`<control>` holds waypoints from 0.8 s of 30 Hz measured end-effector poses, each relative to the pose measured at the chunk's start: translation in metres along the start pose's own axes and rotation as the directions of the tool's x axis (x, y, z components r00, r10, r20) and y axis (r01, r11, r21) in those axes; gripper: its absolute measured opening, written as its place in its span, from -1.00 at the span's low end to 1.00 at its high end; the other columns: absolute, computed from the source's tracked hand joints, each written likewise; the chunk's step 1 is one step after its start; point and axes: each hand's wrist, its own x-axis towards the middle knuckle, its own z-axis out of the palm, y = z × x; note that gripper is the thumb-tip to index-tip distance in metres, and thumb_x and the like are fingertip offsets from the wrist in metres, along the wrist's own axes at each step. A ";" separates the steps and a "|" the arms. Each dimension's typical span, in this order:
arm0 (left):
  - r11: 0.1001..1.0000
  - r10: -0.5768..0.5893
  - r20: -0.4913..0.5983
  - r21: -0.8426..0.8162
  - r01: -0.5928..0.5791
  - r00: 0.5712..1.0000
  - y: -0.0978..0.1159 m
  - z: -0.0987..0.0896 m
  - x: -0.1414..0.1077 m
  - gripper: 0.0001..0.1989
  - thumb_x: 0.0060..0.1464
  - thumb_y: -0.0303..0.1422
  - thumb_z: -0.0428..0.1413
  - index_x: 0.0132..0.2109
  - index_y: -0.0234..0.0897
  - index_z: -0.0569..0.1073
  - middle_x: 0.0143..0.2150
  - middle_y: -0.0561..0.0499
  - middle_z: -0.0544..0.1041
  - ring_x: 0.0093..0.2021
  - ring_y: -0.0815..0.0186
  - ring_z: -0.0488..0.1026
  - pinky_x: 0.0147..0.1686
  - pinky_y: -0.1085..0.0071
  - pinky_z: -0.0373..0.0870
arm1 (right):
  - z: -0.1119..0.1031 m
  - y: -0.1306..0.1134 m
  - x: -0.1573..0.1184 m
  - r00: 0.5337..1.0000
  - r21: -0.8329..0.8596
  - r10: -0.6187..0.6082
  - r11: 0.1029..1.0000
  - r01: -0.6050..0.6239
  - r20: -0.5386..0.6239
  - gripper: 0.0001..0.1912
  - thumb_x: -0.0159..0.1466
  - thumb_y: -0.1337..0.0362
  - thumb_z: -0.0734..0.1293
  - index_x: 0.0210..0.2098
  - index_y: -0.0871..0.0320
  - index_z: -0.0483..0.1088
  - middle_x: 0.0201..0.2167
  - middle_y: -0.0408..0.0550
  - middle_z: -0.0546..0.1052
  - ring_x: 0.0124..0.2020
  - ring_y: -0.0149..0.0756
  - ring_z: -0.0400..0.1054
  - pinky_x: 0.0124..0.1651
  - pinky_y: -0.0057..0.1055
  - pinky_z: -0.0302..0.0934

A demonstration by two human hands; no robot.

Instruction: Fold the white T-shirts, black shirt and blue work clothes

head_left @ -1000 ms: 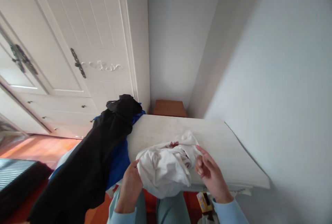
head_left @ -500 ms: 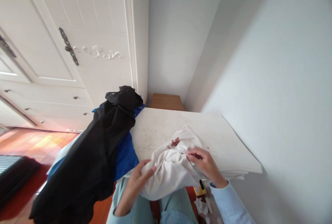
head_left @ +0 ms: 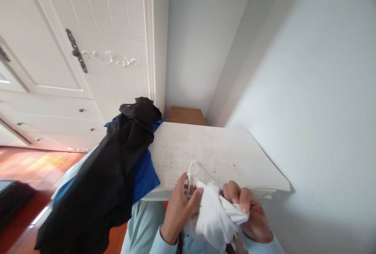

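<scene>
A crumpled white cloth garment (head_left: 210,207) with reddish-brown print hangs between my hands over the near edge of the white table (head_left: 188,148). My left hand (head_left: 180,211) grips its left side, thumb on top and fingers partly behind the fabric. On the other side, my right hand (head_left: 246,207) pinches a folded corner of it between thumb and fingers. The lower part of the garment drops over my lap, and its full shape is hidden by the folds.
Black cloth (head_left: 117,160) and blue cloth (head_left: 145,179) drape over the table's left end down toward the floor. A white wardrobe (head_left: 117,26) stands at the left, a grey wall (head_left: 317,89) at the right. Behind the table is a brown wooden box-like piece (head_left: 188,115).
Both hands have drawn the white garment off the tabletop toward me. It is now bunched narrower, and my right hand has moved lower and to the right with a corner.
</scene>
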 end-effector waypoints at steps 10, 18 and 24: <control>0.818 -0.078 0.112 -0.561 0.128 0.991 0.019 0.016 0.008 -0.41 -0.07 -0.02 0.35 0.01 -0.28 0.45 -0.40 0.07 0.50 -0.48 0.38 0.42 -0.47 0.49 0.33 | -0.008 -0.020 -0.014 0.967 0.242 -0.082 0.960 0.142 -0.243 -0.66 0.11 0.11 0.54 -0.60 0.02 0.35 -0.47 -0.16 0.18 -0.46 -0.34 0.08 -0.37 -0.33 0.11; 0.587 0.234 -0.154 -0.765 -0.265 0.960 0.148 -0.024 0.049 -0.45 -0.09 -0.34 0.39 0.07 -0.11 0.43 -0.18 0.07 0.57 -0.28 0.36 0.53 -0.25 0.47 0.47 | -0.049 -0.045 -0.031 0.880 0.058 -0.168 0.975 0.216 -0.444 -0.68 0.00 0.18 0.61 -0.60 -0.05 0.38 -0.29 -0.09 0.41 -0.29 -0.22 0.31 -0.34 -0.28 0.29; 0.607 0.528 -0.057 -0.673 -0.423 0.847 0.232 -0.022 0.059 -0.45 -0.11 -0.39 0.35 0.07 -0.09 0.44 -0.23 0.08 0.58 -0.34 0.31 0.55 -0.32 0.41 0.51 | -0.077 -0.019 0.000 0.888 -0.033 -0.014 0.999 -0.002 -0.459 -0.63 0.13 -0.02 0.51 -0.07 -0.21 0.53 0.04 -0.02 0.51 0.02 -0.06 0.41 -0.04 -0.07 0.39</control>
